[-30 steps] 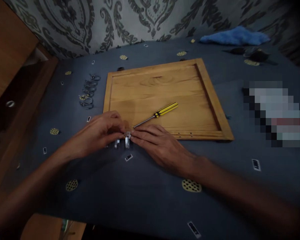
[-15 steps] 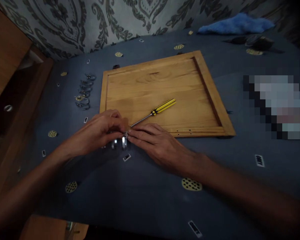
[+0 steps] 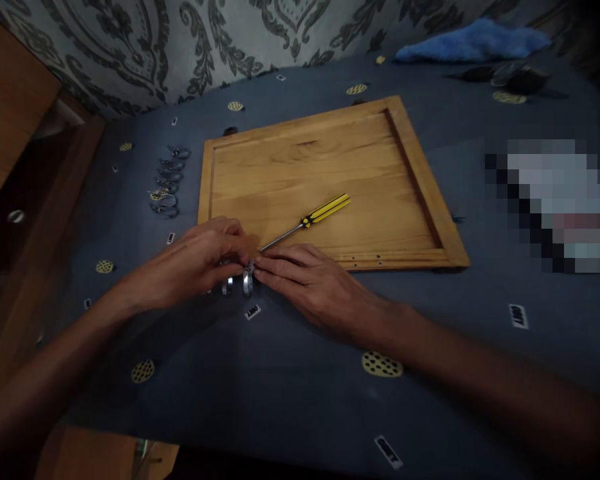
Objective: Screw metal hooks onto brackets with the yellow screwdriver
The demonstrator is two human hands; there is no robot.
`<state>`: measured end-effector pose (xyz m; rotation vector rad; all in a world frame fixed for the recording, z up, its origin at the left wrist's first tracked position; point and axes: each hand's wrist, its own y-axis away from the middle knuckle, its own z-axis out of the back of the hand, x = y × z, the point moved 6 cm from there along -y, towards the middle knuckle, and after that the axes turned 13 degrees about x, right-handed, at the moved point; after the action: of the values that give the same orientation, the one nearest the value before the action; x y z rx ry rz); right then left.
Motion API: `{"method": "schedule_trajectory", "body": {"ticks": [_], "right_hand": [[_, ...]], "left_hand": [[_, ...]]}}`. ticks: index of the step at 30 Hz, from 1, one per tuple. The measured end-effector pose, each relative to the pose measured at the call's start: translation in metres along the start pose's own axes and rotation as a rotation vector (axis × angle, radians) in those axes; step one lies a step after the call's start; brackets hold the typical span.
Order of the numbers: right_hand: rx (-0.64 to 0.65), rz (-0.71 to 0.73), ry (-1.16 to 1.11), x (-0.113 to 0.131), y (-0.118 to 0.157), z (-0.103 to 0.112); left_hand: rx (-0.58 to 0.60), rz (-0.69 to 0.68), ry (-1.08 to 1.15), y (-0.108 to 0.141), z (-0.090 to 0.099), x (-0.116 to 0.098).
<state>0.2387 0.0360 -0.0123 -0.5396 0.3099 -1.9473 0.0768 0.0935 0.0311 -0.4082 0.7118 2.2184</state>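
Note:
My left hand (image 3: 207,262) is closed in a pinch at the front left corner of a framed wooden panel (image 3: 305,167). Between its fingertips and those of my right hand (image 3: 313,283) stands a shiny metal band, a hose clamp (image 3: 248,283). The right fingers are pressed together against the clamp's upper end; the exact grip is partly hidden. A second metal band (image 3: 227,286) sits just left of it, under my left hand. A screwdriver (image 3: 326,211) with a yellow and black handle lies on the panel, its tip near my fingertips.
Several more metal clamps (image 3: 166,205) lie in a row left of the panel on the dark patterned cloth (image 3: 280,387). At the back right are a blue cloth (image 3: 473,41) and a dark object (image 3: 523,79). A blurred-out item (image 3: 555,200) lies at right. A patterned wall stands behind.
The view has shifted slightly. Both hands stay at the clamp in almost the same pose, and the screwdriver rests where it was.

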Motion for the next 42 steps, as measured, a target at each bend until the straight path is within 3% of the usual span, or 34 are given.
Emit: {"method": "schedule_trajectory", "body": {"ticks": [14, 26, 42], "right_hand": [[-0.024, 0.01, 0.041, 0.002, -0.003, 0.004], [0.048, -0.018, 0.022, 0.001, -0.002, 0.0], [0.003, -0.009, 0.038, 0.002, -0.003, 0.001]], "left_hand": [[0.045, -0.052, -0.065, -0.005, 0.007, -0.007], [0.111, -0.043, -0.306, -0.008, 0.009, -0.026], [0.129, -0.111, -0.381, -0.005, 0.009, -0.031]]}}
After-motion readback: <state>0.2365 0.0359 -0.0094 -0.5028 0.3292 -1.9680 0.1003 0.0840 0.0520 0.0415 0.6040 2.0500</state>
